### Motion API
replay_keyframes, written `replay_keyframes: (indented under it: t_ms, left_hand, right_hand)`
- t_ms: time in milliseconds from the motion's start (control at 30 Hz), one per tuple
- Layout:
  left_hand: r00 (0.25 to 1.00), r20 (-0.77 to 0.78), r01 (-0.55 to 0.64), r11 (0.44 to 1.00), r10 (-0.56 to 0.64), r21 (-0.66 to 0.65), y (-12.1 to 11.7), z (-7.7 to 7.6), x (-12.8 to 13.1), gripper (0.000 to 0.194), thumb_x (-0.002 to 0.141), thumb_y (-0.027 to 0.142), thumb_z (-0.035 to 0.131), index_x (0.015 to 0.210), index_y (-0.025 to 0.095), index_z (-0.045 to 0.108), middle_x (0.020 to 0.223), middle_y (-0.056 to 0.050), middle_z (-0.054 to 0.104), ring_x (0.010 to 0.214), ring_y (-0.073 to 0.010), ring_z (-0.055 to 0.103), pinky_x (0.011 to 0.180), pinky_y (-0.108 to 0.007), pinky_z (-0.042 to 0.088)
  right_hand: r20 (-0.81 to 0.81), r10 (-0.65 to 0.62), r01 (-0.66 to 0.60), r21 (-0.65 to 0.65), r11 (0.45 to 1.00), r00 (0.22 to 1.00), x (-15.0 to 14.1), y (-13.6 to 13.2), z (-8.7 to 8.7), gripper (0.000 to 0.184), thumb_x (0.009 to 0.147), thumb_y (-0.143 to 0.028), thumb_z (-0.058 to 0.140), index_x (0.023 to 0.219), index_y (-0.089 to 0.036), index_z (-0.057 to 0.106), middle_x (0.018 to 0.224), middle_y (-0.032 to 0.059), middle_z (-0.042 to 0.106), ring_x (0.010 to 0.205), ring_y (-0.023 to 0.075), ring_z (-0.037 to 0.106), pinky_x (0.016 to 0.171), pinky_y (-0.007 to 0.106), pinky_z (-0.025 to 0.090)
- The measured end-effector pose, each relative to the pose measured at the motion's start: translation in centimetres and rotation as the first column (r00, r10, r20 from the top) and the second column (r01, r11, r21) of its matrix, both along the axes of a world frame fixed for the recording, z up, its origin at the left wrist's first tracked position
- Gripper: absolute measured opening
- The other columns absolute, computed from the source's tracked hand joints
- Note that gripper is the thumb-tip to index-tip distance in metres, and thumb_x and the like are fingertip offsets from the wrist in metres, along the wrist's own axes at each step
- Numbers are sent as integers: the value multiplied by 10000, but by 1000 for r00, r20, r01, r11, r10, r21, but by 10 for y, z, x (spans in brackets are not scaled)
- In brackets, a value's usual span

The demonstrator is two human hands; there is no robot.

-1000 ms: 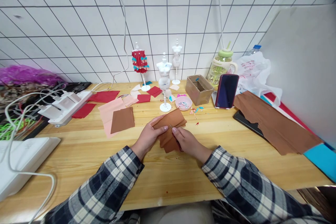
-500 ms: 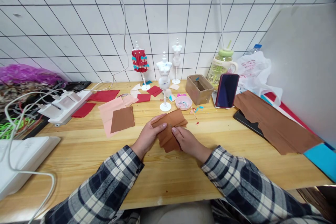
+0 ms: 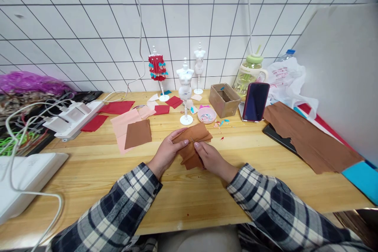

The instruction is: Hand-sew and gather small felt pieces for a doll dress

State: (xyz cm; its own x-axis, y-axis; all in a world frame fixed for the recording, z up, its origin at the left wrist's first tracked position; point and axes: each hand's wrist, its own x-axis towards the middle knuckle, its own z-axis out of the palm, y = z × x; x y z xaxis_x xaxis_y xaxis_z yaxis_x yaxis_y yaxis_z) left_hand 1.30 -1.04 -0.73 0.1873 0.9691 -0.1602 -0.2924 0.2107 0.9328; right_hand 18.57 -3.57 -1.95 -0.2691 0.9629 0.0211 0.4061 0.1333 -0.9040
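Cloth point(image 3: 191, 153) up over the table point(image 3: 206, 208), left hand point(image 3: 168, 151) closed on its left side, thumb on top! Right hand point(image 3: 212, 158) pinches a needle point(image 3: 192, 139) against it! Beyond, bowl point(image 3: 206, 115) right of the front mannequin point(image 3: 185, 86), box point(image 3: 225, 100) farther right, and the red-dressed mannequin point(image 3: 158, 69) near the wall point(image 3: 189, 19)!

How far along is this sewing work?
The red dress looks finished, on its mannequin. In progress: the left hand and right hand hold folded brown cloth, seemingly with a needle in the right. Apparently left: the front mannequin and back mannequin stand undressed, and a flat brown piece lies on pink cloth.
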Motion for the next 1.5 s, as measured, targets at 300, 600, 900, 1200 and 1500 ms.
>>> replay_keyframes:
  t_ms: [300,600,900,1200,1500]
  left_hand:
    - [1000,25,18,1000,-17,-26,-2,4,0,600,652,220,829,1220,228,635,1180,-76,690,1045,-237,644,932,-354,496]
    - [1000,14,8,1000,-7,-28,-1,3,1,615,623,228,839,1205,217,642,1149,-80,702,1062,-246,636,931,-358,496]
    - [999,10,46,998,-45,-32,-2,4,0,640,655,210,826,1254,218,602,1160,-84,692,1036,-225,646,879,-308,505]
    - [990,-105,101,995,-98,21,-3,4,-1,620,666,231,818,1251,251,616,1209,-56,660,969,-193,644,869,-291,491]
    - [993,-88,86,996,-83,33,-3,4,1,561,697,299,798,1226,229,623,983,-40,702,862,-175,645,799,-280,474]
  right_hand:
    - [35,13,-14,26,1000,999,0,1,-1,444,987,-509,286,812,-186,536,856,81,640,804,187,569,745,306,417]
    - [47,20,-22,55,998,999,1,1,-1,440,991,-507,294,791,-197,535,806,53,630,776,174,573,712,293,412]
    - [-42,8,-8,-8,1000,999,0,-1,1,468,976,-546,292,739,-216,525,649,25,575,728,191,589,625,293,436]
    - [-103,22,-25,-26,999,994,0,-2,-1,444,967,-568,291,810,-230,533,621,7,562,652,182,575,589,294,435]
    - [-77,33,-36,-37,999,996,0,-3,-1,408,981,-528,281,745,-234,435,569,-15,516,541,155,510,517,276,372]
